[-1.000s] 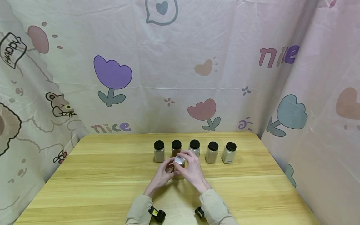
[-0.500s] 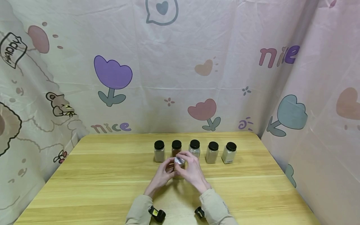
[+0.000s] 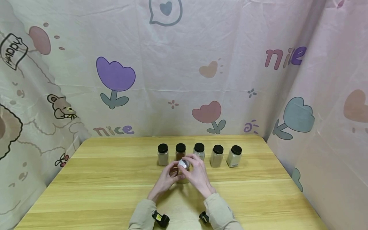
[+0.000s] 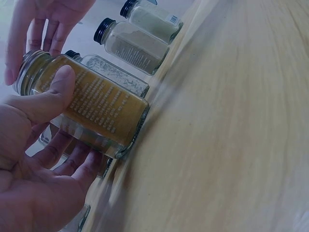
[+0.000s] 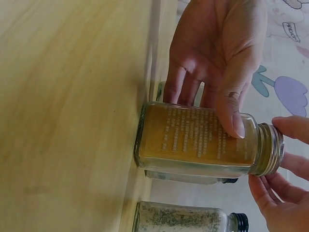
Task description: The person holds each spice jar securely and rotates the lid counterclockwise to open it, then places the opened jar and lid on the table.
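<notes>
A square glass spice jar (image 4: 104, 99) filled with yellow-brown powder stands upright on the table in front of a row of jars. White printing covers its side. My left hand (image 3: 166, 178) grips the jar's body, thumb on the printed face and fingers around the other side. At the top, my right hand (image 3: 198, 174) pinches the silver metal lid (image 3: 184, 164) between thumb and fingers. The right wrist view shows the jar (image 5: 193, 135) with the lid (image 5: 275, 150) sitting on its neck, the right fingertips at its rim.
Behind the hands stand several black-capped jars: a greyish one (image 3: 163, 158), a red-brown one (image 3: 180, 155), a partly hidden one (image 3: 199, 148) and pale ones (image 3: 217, 158) to the right. Black wrist devices (image 3: 161, 219) sit at the cuffs. A printed curtain (image 3: 172, 80) hangs behind the wooden table (image 3: 100, 179).
My right fingers shift slightly around the lid and back, and the shine on the lid varies. My left hand and the jar stay in place.
</notes>
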`<control>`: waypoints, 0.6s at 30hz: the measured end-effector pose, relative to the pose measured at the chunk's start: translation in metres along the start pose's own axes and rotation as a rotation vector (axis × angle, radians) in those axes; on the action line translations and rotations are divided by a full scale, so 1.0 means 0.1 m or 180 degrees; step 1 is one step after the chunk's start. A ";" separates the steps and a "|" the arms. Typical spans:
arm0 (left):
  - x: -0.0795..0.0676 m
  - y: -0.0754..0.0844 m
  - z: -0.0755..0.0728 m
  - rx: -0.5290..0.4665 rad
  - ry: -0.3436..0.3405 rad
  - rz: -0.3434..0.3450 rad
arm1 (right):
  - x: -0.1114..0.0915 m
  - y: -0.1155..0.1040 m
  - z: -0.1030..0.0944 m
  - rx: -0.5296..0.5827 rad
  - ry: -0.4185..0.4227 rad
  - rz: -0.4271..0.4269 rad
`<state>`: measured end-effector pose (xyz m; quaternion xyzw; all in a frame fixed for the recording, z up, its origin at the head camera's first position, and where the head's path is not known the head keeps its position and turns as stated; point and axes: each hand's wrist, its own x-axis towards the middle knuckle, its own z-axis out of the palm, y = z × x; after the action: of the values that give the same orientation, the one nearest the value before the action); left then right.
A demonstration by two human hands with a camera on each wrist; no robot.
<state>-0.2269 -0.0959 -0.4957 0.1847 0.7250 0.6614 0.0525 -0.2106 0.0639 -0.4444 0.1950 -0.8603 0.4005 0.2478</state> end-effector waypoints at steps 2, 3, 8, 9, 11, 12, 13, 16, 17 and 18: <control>0.00 0.00 0.00 -0.0035 -0.0013 0.0010 | 0.00 0.00 0.00 0.0005 -0.0010 -0.0064; 0.00 0.00 0.00 -0.0056 -0.0022 0.0011 | 0.01 0.01 0.00 0.0007 -0.0028 -0.0097; 0.01 0.00 0.00 -0.0099 -0.0048 0.0019 | 0.01 0.01 -0.01 0.0117 -0.0186 -0.0139; 0.01 0.00 0.00 -0.0100 -0.0052 0.0025 | 0.01 0.01 -0.02 0.0127 -0.0215 -0.0143; 0.00 0.01 0.00 -0.0094 -0.0050 0.0028 | 0.01 0.01 -0.02 0.0161 -0.0248 -0.0148; 0.00 0.01 0.00 -0.0092 -0.0047 0.0028 | 0.01 0.01 -0.02 0.0168 -0.0258 -0.0151; 0.00 0.01 0.00 -0.0091 -0.0041 0.0023 | 0.01 0.01 -0.02 0.0186 -0.0264 -0.0143; 0.00 0.01 0.00 -0.0058 -0.0009 -0.0001 | 0.01 0.01 -0.02 0.0220 -0.0216 -0.0059; 0.00 0.01 0.01 -0.0035 0.0005 -0.0001 | 0.01 0.00 -0.02 0.0217 -0.0178 -0.0014; 0.00 0.01 0.01 -0.0019 0.0016 -0.0008 | 0.01 0.01 -0.02 0.0211 -0.0133 0.0022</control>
<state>-0.2260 -0.0952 -0.4944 0.1821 0.7233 0.6640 0.0521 -0.2108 0.0656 -0.4433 0.2084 -0.8522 0.4255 0.2218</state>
